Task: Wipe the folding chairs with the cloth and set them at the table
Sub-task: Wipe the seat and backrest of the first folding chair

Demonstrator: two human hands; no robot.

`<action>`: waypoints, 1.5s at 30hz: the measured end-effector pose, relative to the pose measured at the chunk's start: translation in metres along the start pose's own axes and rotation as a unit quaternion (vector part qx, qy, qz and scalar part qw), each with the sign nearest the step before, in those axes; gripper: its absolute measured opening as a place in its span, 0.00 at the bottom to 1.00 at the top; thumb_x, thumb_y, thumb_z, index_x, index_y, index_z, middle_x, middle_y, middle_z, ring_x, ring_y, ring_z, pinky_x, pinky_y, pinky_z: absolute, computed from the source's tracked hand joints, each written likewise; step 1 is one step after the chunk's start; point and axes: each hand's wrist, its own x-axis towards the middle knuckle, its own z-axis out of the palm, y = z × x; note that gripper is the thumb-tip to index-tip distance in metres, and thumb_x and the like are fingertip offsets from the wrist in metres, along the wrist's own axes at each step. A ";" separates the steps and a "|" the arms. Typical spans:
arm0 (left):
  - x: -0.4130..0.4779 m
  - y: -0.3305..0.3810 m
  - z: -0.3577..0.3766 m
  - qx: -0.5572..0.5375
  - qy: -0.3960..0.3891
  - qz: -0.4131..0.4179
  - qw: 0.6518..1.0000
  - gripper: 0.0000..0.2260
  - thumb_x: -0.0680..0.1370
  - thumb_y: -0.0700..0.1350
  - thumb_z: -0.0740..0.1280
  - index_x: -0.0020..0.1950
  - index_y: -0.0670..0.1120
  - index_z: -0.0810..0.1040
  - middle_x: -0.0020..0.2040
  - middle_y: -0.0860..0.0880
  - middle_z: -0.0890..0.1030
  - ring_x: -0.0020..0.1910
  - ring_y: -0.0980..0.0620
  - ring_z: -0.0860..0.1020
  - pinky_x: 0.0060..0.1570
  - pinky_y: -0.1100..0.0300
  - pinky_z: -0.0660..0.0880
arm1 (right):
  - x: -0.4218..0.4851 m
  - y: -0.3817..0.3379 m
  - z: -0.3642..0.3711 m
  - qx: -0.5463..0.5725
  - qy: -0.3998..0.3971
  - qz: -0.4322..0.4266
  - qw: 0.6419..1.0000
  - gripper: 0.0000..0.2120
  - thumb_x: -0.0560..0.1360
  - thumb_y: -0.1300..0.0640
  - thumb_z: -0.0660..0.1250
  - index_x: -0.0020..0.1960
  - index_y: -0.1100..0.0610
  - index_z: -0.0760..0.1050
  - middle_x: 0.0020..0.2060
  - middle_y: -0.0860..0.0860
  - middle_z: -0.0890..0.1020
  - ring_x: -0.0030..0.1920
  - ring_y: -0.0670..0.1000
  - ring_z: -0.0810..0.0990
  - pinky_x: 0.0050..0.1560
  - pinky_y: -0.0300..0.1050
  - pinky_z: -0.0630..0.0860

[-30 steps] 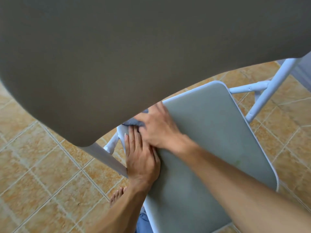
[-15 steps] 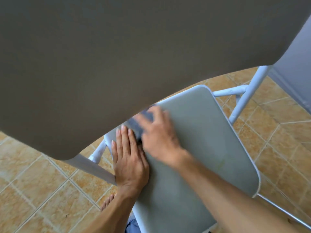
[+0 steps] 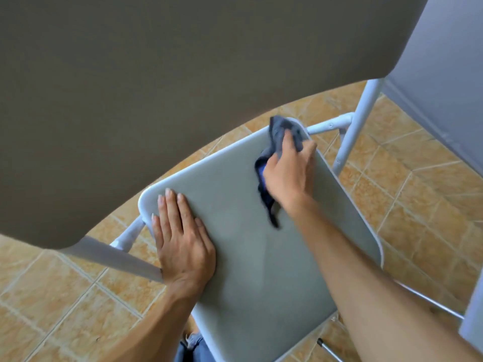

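Observation:
A folding chair stands below me, its grey-green seat (image 3: 256, 252) seen from above and its dark backrest (image 3: 162, 82) filling the top of the view. My right hand (image 3: 290, 173) presses a crumpled blue-grey cloth (image 3: 281, 131) onto the seat's far right corner. My left hand (image 3: 180, 236) lies flat, fingers together, on the seat's far left corner and holds nothing. White tubular legs (image 3: 360, 118) show at both sides of the seat.
Orange-tan floor tiles (image 3: 52, 304) lie all around the chair. A grey panel (image 3: 449, 95), perhaps another chair or the table, stands at the right edge, with a thin metal rod (image 3: 433, 301) on the floor near it. My blue-clad knee (image 3: 188, 346) shows below the seat.
My right hand has swept the cloth from the seat's far left corner, beside my left hand, across to the far right corner. My left hand has stayed on its corner.

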 end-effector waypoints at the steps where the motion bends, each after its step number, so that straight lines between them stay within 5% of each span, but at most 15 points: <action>1: 0.000 0.001 0.000 -0.001 0.000 0.000 1.000 0.25 0.82 0.45 0.51 0.78 0.39 0.57 0.80 0.42 0.55 0.80 0.45 0.50 0.78 0.47 0.50 | -0.030 -0.002 0.002 0.033 -0.016 -0.040 0.999 0.30 0.73 0.53 0.61 0.76 0.51 0.67 0.64 0.59 0.69 0.61 0.65 0.73 0.65 0.54 0.71; 5: 0.000 -0.005 0.003 0.000 -0.013 0.026 1.000 0.28 0.82 0.46 0.56 0.79 0.39 0.53 0.81 0.42 0.52 0.80 0.45 0.48 0.78 0.47 0.48 | -0.133 0.019 -0.021 0.018 -0.184 -0.273 0.944 0.29 0.68 0.51 0.64 0.70 0.44 0.75 0.61 0.53 0.74 0.56 0.59 0.78 0.53 0.52 0.80; 7: 0.000 -0.004 0.003 0.005 -0.001 0.019 1.000 0.26 0.82 0.46 0.55 0.79 0.39 0.54 0.80 0.41 0.54 0.80 0.45 0.49 0.78 0.46 0.49 | -0.126 0.051 -0.033 -0.023 -0.171 -0.328 0.929 0.30 0.66 0.52 0.64 0.68 0.45 0.78 0.60 0.54 0.77 0.53 0.59 0.79 0.52 0.51 0.79; 9: 0.000 -0.001 0.002 0.004 0.009 0.007 1.000 0.25 0.82 0.46 0.52 0.79 0.39 0.56 0.80 0.41 0.55 0.80 0.45 0.51 0.78 0.47 0.49 | -0.097 0.093 -0.041 -0.061 -0.058 -0.270 0.959 0.29 0.66 0.53 0.63 0.67 0.47 0.79 0.60 0.57 0.78 0.53 0.61 0.80 0.54 0.52 0.79; 12: 0.000 0.001 0.002 0.003 0.007 0.010 1.000 0.25 0.82 0.46 0.51 0.79 0.40 0.56 0.80 0.42 0.55 0.80 0.45 0.50 0.78 0.48 0.47 | -0.065 0.135 -0.054 -0.051 0.085 -0.040 0.994 0.29 0.71 0.54 0.61 0.72 0.51 0.75 0.62 0.62 0.73 0.58 0.66 0.76 0.58 0.57 0.77; 15: -0.001 -0.001 0.003 0.001 0.009 0.008 1.000 0.24 0.83 0.45 0.53 0.79 0.40 0.56 0.80 0.42 0.54 0.80 0.46 0.50 0.78 0.48 0.47 | -0.071 0.114 -0.036 0.017 0.149 0.201 0.968 0.30 0.72 0.55 0.62 0.74 0.55 0.73 0.64 0.65 0.71 0.61 0.68 0.74 0.62 0.56 0.73; 17: -0.001 -0.001 0.003 0.000 0.014 0.010 1.000 0.24 0.83 0.45 0.54 0.78 0.40 0.56 0.80 0.42 0.55 0.80 0.45 0.51 0.78 0.47 0.47 | -0.102 0.080 -0.023 0.049 0.155 0.163 0.973 0.29 0.69 0.56 0.64 0.70 0.57 0.76 0.58 0.65 0.74 0.55 0.67 0.77 0.59 0.54 0.74; 21: -0.001 -0.002 0.005 -0.005 0.025 0.014 1.000 0.24 0.83 0.45 0.54 0.78 0.39 0.57 0.80 0.41 0.55 0.80 0.44 0.52 0.78 0.47 0.47 | -0.184 0.062 -0.032 0.014 -0.097 -0.153 0.983 0.29 0.67 0.52 0.62 0.68 0.49 0.76 0.59 0.57 0.74 0.55 0.61 0.78 0.54 0.51 0.79; 23: -0.003 0.000 0.006 -0.006 0.023 0.015 1.000 0.24 0.83 0.45 0.54 0.78 0.40 0.57 0.80 0.41 0.55 0.80 0.44 0.51 0.78 0.46 0.48 | -0.167 0.104 -0.050 -0.027 -0.099 -0.210 0.972 0.29 0.67 0.52 0.62 0.68 0.48 0.77 0.59 0.57 0.76 0.53 0.61 0.78 0.52 0.50 0.78; 26: -0.001 -0.003 0.004 -0.011 0.018 0.006 1.000 0.24 0.83 0.45 0.53 0.78 0.40 0.56 0.80 0.42 0.54 0.80 0.44 0.50 0.78 0.46 0.47 | -0.120 0.167 -0.075 -0.078 0.049 -0.023 0.995 0.27 0.72 0.55 0.62 0.71 0.49 0.74 0.59 0.59 0.73 0.56 0.63 0.76 0.56 0.53 0.76; 30: -0.001 0.002 0.004 -0.006 0.021 0.001 1.000 0.25 0.82 0.46 0.53 0.78 0.40 0.57 0.80 0.42 0.54 0.80 0.44 0.51 0.78 0.46 0.48 | -0.129 0.158 -0.059 -0.017 0.108 0.187 0.976 0.28 0.75 0.54 0.62 0.76 0.51 0.70 0.64 0.61 0.68 0.62 0.65 0.72 0.64 0.56 0.74; 32: -0.001 0.001 0.003 -0.005 0.015 -0.003 1.000 0.25 0.82 0.47 0.52 0.78 0.41 0.57 0.80 0.42 0.54 0.80 0.44 0.51 0.78 0.47 0.47 | -0.169 0.114 -0.035 0.051 0.133 0.158 0.977 0.30 0.70 0.53 0.62 0.72 0.55 0.75 0.58 0.63 0.72 0.56 0.66 0.75 0.61 0.56 0.75; 36: 0.000 -0.003 0.006 0.000 0.014 0.002 1.000 0.25 0.82 0.48 0.50 0.79 0.41 0.55 0.80 0.43 0.54 0.80 0.45 0.50 0.78 0.48 0.47 | -0.275 0.044 -0.018 0.083 -0.114 -0.094 0.986 0.29 0.67 0.53 0.65 0.68 0.46 0.75 0.58 0.54 0.73 0.52 0.59 0.77 0.53 0.54 0.78; 39: -0.003 -0.001 0.005 -0.004 0.008 0.005 1.000 0.25 0.83 0.48 0.50 0.79 0.42 0.54 0.81 0.44 0.52 0.80 0.46 0.49 0.78 0.48 0.46 | -0.259 0.082 -0.038 0.061 -0.152 -0.222 0.961 0.28 0.66 0.55 0.66 0.66 0.46 0.79 0.59 0.54 0.77 0.51 0.58 0.78 0.51 0.51 0.78; 45: -0.002 -0.002 0.005 -0.002 0.000 0.007 1.000 0.26 0.83 0.49 0.49 0.80 0.42 0.53 0.81 0.44 0.51 0.80 0.47 0.48 0.78 0.48 0.45 | -0.165 0.194 -0.075 -0.037 0.076 0.021 0.996 0.27 0.72 0.53 0.64 0.71 0.52 0.76 0.60 0.61 0.73 0.57 0.64 0.76 0.58 0.57 0.78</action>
